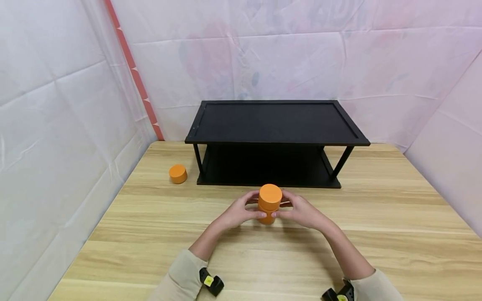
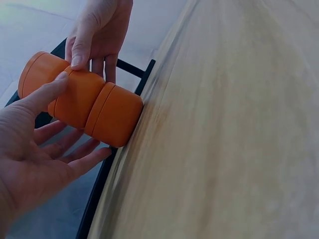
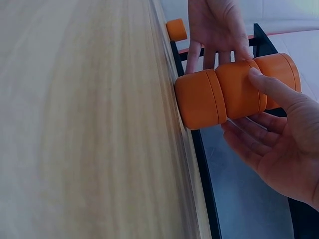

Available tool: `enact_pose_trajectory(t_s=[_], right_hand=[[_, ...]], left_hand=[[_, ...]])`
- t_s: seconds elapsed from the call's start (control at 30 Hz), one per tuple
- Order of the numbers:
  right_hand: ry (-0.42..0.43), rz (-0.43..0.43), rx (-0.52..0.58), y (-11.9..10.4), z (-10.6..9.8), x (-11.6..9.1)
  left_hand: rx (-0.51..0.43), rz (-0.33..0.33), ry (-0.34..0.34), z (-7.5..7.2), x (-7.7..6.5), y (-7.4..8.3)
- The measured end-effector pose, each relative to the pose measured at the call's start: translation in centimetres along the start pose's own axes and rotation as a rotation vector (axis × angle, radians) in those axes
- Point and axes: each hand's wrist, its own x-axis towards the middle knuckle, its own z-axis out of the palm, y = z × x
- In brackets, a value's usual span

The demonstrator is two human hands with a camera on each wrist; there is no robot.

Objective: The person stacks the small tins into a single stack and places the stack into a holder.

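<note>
A stack of three orange round containers (image 1: 270,195) stands upright on the wooden table, just in front of the black two-tier rack. From the left side my left hand (image 1: 238,213) grips the stack, its thumb in front on the middle container (image 2: 79,99) and its fingers behind. My right hand (image 1: 304,210) holds it from the opposite side in the same way, thumb near the other thumb. In the right wrist view the bottom container (image 3: 200,100) rests on the table surface. Parts of the fingers are hidden behind the stack.
The black rack (image 1: 271,121) stands at the back middle of the table (image 1: 150,234). Left of it lies a single orange round piece (image 1: 178,174). White sheeting (image 1: 286,62) hangs behind and along both sides.
</note>
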Motion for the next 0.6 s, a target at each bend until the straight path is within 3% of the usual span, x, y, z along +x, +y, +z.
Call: enact_pose_trajectory(t_s=[0.1,0.4,0.6], right_hand=[[0.002,-0.005,-0.004,0.0,0.1,0.1],[0.027,0.002,0.005,0.2,0.1,0.1],[0.030,0.013,0.024,-0.1,0.1,0.1]], left_hand=[[-0.025,-0.014,0.002,-0.3,-0.2,0.3],[-0.079,0.039,-0.011,-1.7,-1.7,3.1],[-0.057,0.048,-0.007,-2.4,-2.3,3.2]])
